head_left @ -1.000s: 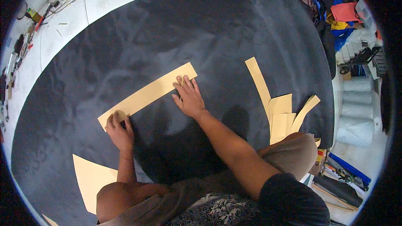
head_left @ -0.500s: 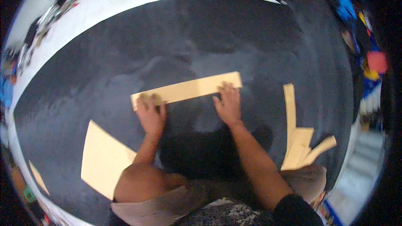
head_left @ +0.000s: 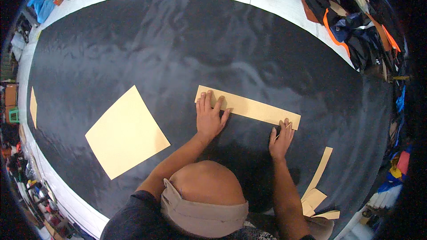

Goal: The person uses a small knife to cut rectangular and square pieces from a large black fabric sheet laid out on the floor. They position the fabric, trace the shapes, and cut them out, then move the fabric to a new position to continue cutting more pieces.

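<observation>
A long tan strip, like card or paper, lies flat on a large black sheet. My left hand is open, its fingers spread and pressing on the strip's left end. At the strip's right end, the fingertips of my right hand rest on its near edge. A thin pale stick shows among the right fingers; its exact kind is too small to tell. Left of my hands lies a big four-sided tan piece, apart from the strip.
Narrow tan offcuts lie by my right leg, and another tan piece is at the far left. My bare knee is on the near side. Dark materials with an orange band are heaped beyond the sheet at upper right.
My view has swung left, so the strip appears farther right and slants down to the right. Both hands stay on it. The big tan piece is now fully visible.
</observation>
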The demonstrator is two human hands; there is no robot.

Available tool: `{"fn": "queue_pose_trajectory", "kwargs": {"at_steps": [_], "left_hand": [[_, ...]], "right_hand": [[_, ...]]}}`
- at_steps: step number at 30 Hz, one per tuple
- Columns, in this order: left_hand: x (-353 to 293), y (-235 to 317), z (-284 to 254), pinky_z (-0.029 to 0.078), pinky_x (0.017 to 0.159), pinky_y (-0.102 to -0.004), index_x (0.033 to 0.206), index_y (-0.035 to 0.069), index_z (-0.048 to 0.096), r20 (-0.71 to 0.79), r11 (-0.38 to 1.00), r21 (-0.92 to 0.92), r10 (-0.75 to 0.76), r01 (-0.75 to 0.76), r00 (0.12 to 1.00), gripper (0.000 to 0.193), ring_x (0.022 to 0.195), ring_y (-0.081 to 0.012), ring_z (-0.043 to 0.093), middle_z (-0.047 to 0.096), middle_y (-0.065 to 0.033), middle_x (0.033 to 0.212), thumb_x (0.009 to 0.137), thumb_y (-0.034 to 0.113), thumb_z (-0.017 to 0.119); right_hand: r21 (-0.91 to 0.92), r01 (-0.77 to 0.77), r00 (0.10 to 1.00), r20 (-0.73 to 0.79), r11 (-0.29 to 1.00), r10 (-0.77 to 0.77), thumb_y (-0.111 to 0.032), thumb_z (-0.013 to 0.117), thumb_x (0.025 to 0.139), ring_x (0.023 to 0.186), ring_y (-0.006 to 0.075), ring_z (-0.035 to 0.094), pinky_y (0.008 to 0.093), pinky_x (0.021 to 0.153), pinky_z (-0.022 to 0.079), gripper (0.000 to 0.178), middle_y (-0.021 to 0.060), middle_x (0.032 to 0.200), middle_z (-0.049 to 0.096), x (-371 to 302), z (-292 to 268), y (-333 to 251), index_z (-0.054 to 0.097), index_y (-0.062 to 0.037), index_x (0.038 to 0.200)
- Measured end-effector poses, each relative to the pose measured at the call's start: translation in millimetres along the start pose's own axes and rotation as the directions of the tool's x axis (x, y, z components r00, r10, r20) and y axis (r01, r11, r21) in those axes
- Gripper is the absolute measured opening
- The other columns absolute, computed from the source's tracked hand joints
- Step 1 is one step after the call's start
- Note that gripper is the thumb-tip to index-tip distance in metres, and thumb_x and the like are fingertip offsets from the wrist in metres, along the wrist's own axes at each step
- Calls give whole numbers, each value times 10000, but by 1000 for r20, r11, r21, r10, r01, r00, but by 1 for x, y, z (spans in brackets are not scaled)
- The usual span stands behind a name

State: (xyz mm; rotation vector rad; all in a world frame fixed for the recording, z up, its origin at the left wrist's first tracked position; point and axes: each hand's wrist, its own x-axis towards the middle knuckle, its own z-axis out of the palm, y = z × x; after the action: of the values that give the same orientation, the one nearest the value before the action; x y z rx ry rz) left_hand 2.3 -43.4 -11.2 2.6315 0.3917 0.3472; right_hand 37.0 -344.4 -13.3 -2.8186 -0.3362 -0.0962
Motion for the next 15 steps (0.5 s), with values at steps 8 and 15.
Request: {"fn": "queue_pose_trajectory", "kwargs": {"at_steps": [8,15], "left_hand": [[3,2,0,265,1121,-562,1263,116,604,-1,1000,-12,-19,19,1000,510,1355,-447,350,412,-245,1427,880,450,649],[3,-2,-2,266,1119,-575,1297,138,580,27,999,-13,-36,37,999,542,1355,-466,340,384,-251,1459,868,457,666]], "right_hand": [[58,-51,991,-122,997,58,-176,512,959,1283,383,446,489,1113,274,359,204,1356,509,22,-8,-22,531,-25,1285],[515,122,992,-77,849,-96,-140,424,984,1099,383,535,448,987,413,311,217,1143,570,82,3,-132,564,13,1215]]}}
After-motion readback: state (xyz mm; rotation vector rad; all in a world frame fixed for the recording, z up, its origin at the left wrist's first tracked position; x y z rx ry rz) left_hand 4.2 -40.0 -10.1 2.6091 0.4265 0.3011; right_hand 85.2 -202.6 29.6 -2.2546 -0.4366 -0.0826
